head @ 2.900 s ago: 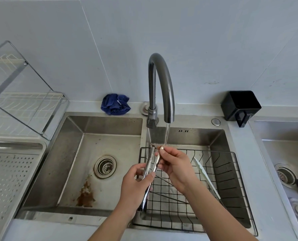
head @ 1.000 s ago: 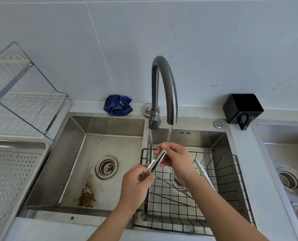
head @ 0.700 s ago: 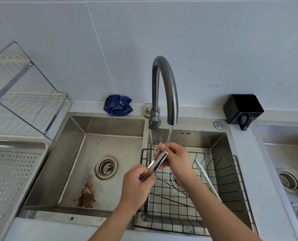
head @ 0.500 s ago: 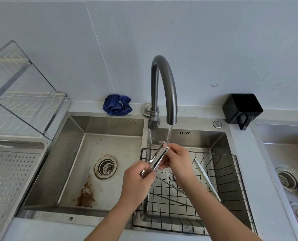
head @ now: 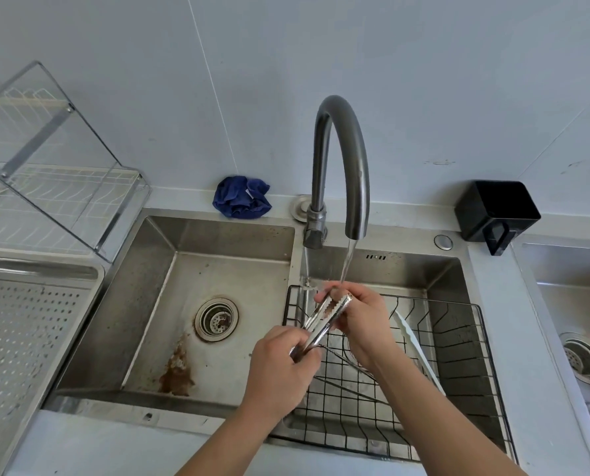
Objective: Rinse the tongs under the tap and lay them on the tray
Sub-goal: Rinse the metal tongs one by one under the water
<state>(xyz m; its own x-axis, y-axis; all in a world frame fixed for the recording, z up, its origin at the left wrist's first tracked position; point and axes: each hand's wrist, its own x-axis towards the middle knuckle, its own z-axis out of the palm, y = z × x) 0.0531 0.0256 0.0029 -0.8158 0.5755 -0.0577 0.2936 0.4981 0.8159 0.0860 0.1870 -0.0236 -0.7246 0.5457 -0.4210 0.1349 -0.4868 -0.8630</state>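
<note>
Serrated steel tongs (head: 324, 317) tilted flatter since earlier; left hand (head: 281, 367) grips handle, right hand (head: 359, 321) pinches tips under grey gooseneck tap (head: 343, 166). Rinse ongoing; far-left perforated steel tray (head: 18, 338) pending.

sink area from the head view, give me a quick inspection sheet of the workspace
surface: steel double sink, rust stain on the left basin floor.
job's things: tongs under the running tap; perforated tray at left, bare where seen.
clutter: blue cloth, black holder, wire basket holding a white utensil.
grippers: left hand grips the handle end, right hand the toothed end.
cables: nothing seen.
surroundings: dish rack, grey wall, second sink at right.
</note>
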